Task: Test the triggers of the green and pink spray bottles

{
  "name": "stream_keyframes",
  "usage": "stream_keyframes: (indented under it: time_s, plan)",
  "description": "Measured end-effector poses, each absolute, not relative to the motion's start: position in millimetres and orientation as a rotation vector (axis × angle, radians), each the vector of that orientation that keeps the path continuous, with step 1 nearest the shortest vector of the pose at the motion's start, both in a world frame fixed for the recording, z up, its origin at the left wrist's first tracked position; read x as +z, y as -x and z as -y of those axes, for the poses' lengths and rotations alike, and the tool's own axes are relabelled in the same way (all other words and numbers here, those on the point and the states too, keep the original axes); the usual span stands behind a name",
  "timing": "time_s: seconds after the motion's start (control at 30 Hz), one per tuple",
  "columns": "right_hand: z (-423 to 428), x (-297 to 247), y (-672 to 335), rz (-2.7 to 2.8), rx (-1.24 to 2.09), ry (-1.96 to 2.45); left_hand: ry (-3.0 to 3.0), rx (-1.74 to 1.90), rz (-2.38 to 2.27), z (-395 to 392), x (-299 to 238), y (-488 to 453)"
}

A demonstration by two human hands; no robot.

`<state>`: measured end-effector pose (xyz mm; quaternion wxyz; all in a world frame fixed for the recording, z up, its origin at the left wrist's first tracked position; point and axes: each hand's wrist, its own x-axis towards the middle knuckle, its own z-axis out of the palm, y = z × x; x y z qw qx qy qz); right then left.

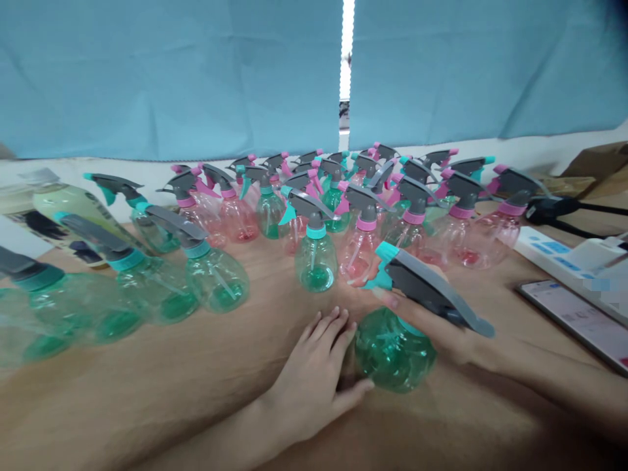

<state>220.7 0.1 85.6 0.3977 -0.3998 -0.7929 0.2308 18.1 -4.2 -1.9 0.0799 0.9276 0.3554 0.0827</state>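
Note:
A green spray bottle [396, 350] with a grey and turquoise trigger head is in my right hand [446, 327], whose fingers wrap round its neck under the trigger. The bottle tilts, its nozzle pointing up to the left. My left hand [318, 363] lies flat on the wooden table [265, 327], fingers stretched forward and thumb out towards the bottle's base. Whether the thumb touches the bottle I cannot tell. Just beyond my hands stands another green spray bottle [315, 261], upright, with a pink spray bottle [360, 252] beside it.
Several pink and green spray bottles crowd the back. More green spray bottles [216, 278] stand in a row at the left, near a large pale bottle [73, 209]. A phone [574, 314] and a white power strip [549, 252] lie at the right. Behind hangs a blue cloth [196, 78].

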Motion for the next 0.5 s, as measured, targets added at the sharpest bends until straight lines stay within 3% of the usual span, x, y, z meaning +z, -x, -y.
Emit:
stream_keyframes:
  time_s: [0.5]
  plan:
    - [0.5, 82.1, -225.2, 1.985, 0.577, 1.152, -2.768, 0.264, -1.063, 4.5, -0.6, -18.1]
